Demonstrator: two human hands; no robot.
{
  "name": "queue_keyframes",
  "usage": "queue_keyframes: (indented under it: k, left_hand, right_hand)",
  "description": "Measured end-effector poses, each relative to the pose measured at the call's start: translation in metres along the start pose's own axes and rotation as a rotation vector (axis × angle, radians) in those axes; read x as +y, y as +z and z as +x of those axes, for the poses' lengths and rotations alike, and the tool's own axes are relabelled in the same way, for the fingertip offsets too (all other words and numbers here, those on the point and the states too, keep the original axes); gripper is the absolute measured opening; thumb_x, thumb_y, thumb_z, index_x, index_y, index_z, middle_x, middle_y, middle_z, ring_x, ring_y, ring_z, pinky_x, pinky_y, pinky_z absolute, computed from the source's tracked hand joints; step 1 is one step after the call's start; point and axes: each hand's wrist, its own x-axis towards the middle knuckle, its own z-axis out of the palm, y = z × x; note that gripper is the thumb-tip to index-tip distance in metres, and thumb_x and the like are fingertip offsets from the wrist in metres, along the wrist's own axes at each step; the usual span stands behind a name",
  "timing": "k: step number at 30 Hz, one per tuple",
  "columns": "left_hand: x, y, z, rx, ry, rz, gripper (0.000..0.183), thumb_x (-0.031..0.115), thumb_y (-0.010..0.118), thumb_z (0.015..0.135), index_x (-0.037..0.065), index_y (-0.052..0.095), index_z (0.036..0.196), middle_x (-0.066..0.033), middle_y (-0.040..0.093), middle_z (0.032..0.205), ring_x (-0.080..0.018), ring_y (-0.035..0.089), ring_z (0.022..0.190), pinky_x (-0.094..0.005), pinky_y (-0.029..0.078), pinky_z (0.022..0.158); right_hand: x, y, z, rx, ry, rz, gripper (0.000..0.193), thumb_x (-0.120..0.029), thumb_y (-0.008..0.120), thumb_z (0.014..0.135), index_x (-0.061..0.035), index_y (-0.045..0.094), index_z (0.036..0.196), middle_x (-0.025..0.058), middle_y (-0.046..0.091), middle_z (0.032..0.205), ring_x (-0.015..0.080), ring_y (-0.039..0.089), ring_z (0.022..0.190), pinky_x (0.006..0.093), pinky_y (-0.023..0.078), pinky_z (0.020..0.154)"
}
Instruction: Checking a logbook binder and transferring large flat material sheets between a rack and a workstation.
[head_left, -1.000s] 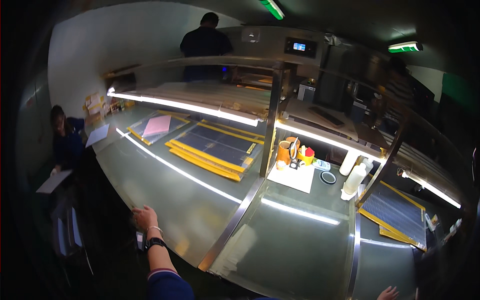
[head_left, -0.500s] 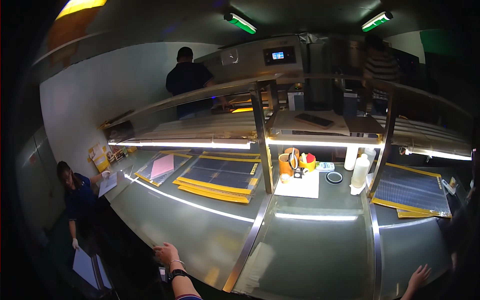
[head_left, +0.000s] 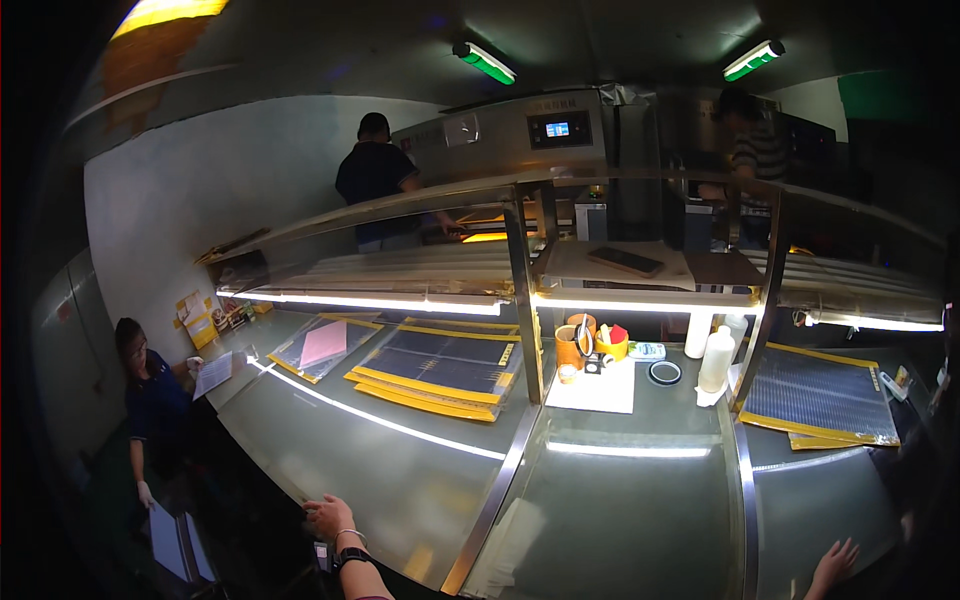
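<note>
My left hand (head_left: 328, 518), with a bracelet and a dark watch at the wrist, lies at the near edge of the glossy table (head_left: 370, 455) on the left. Its fingers are stretched out and hold nothing. At the lower right, my right hand (head_left: 836, 565) is by the table's near side, fingers spread, nothing in it. Beyond my left hand lies a stack of dark sheets with yellow borders (head_left: 440, 352), and beside it a pink sheet (head_left: 324, 342). Similar yellow-edged dark sheets (head_left: 820, 395) lie beyond my right hand.
A metal shelf frame with lamps (head_left: 520, 290) spans the table. Orange tape rolls (head_left: 571, 346), a white sheet (head_left: 600, 392), a round black-rimmed disc (head_left: 664, 372) and white bottles (head_left: 716, 360) stand mid-table. A co-worker (head_left: 150, 390) holds papers at left; two people (head_left: 375, 180) work behind.
My view has shifted slightly. Both my hands stay about where they were, still empty. The co-worker at left has raised their head a little; the striped-shirt person behind has shifted.
</note>
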Motion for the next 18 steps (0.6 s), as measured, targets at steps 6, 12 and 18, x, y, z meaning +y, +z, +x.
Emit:
queue_keyframes:
  k: [6,12,18]
  left_hand:
    - [-0.003,0.002,0.000,0.060,0.029,0.008,0.061,0.038,0.037,0.088,-0.008,0.028,0.128,-0.0232,0.052,0.100,-0.0329,0.060,0.085,-0.0392,0.052,0.071]
    - [-0.002,0.004,0.001,0.062,0.040,-0.014,0.061,0.037,0.038,0.088,-0.008,0.027,0.128,-0.0243,0.052,0.100,-0.0335,0.060,0.086,-0.0391,0.052,0.071]
    - [-0.002,-0.004,-0.003,0.037,0.031,-0.019,0.061,0.036,0.038,0.089,-0.008,0.027,0.128,-0.0252,0.052,0.101,-0.0340,0.061,0.085,-0.0395,0.053,0.071]
  right_hand:
    - [-0.001,-0.019,-0.017,0.037,-0.052,0.087,0.049,-0.048,0.033,0.089,-0.0210,0.044,0.129,0.0147,0.036,0.136,0.0315,0.030,0.128,0.0513,0.025,0.101]
    - [-0.007,-0.014,-0.007,-0.050,0.045,0.002,0.043,-0.035,0.039,0.093,-0.0118,0.043,0.129,0.0136,0.036,0.137,0.0278,0.033,0.126,0.0456,0.032,0.098]
    - [-0.002,-0.023,-0.017,-0.003,-0.053,0.088,0.050,-0.048,0.033,0.089,-0.0205,0.042,0.130,0.0143,0.035,0.138,0.0319,0.028,0.129,0.0512,0.024,0.102]
